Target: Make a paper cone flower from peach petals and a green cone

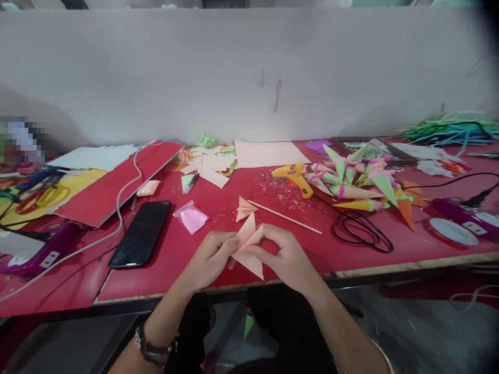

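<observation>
A folded piece of peach paper (pixel 249 259) is held between both hands over the front edge of the red table (pixel 230 187). My left hand (pixel 215 254) pinches its left side. On the right side, my right hand (pixel 286 254) grips a raised flap between thumb and fingers. Pointed corners of the paper stick out above and below the hands. Just beyond lies a smaller pleated peach paper piece (pixel 245 209), beside a thin wooden stick (pixel 286 217). The fingertips behind the paper are partly hidden.
A black phone (pixel 141 234) and a small pink packet (pixel 192 217) lie to the left. A yellow glue gun (pixel 294 176), its black cord (pixel 360 234) and a pile of paper cones (pixel 354 176) are to the right. Peach sheets (pixel 271 154) lie by the grey partition (pixel 218 78).
</observation>
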`<move>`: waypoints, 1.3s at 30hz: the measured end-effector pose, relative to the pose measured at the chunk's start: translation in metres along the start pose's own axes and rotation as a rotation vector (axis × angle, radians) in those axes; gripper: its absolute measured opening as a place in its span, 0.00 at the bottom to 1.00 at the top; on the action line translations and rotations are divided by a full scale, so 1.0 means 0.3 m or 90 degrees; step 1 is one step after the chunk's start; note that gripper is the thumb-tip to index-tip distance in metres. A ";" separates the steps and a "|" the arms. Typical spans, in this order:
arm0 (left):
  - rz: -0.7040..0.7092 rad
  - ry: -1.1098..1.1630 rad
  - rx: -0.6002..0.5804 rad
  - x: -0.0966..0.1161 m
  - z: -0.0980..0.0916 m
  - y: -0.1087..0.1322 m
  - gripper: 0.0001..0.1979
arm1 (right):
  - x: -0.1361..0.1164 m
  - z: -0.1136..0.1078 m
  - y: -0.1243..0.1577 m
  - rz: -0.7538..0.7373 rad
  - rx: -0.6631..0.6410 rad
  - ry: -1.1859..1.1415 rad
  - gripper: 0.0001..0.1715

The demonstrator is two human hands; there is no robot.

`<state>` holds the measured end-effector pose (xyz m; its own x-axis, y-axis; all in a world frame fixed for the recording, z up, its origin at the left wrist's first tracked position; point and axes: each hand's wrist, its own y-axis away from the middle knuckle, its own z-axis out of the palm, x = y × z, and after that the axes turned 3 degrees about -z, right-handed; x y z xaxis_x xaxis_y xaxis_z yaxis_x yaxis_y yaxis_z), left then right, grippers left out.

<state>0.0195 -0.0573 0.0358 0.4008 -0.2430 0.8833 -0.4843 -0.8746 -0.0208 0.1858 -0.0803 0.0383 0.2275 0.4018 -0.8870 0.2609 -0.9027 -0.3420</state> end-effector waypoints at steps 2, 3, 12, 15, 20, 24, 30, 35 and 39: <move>0.020 0.004 -0.001 0.004 0.010 0.001 0.19 | 0.003 0.005 0.001 0.045 0.021 -0.022 0.08; 0.034 0.005 -0.002 0.006 0.014 0.001 0.20 | 0.005 0.007 0.001 0.062 0.031 -0.039 0.08; 0.006 -0.035 -0.048 0.014 0.026 -0.006 0.21 | 0.029 0.021 0.005 0.093 0.110 -0.096 0.07; -0.039 0.015 -0.075 0.014 0.027 -0.006 0.21 | 0.031 0.023 0.009 0.079 0.124 -0.070 0.07; -0.077 0.068 -0.089 0.014 0.018 -0.003 0.20 | 0.026 0.005 0.011 0.040 0.107 -0.030 0.12; -0.089 0.171 -0.108 0.006 0.001 0.001 0.23 | 0.023 -0.019 0.008 -0.081 0.015 0.020 0.12; -0.060 0.198 -0.099 0.015 -0.002 0.004 0.24 | 0.016 -0.033 0.005 -0.130 -0.036 -0.014 0.09; -0.053 0.179 -0.138 0.028 0.020 0.002 0.20 | 0.011 -0.016 0.006 -0.045 0.030 -0.037 0.10; -0.034 0.144 -0.170 0.033 0.023 0.003 0.19 | 0.019 0.010 0.011 0.058 0.091 -0.109 0.11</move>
<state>0.0286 -0.0635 0.0413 0.2633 -0.0739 0.9619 -0.6657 -0.7355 0.1257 0.1851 -0.0813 0.0311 0.0793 0.2963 -0.9518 0.1082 -0.9517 -0.2873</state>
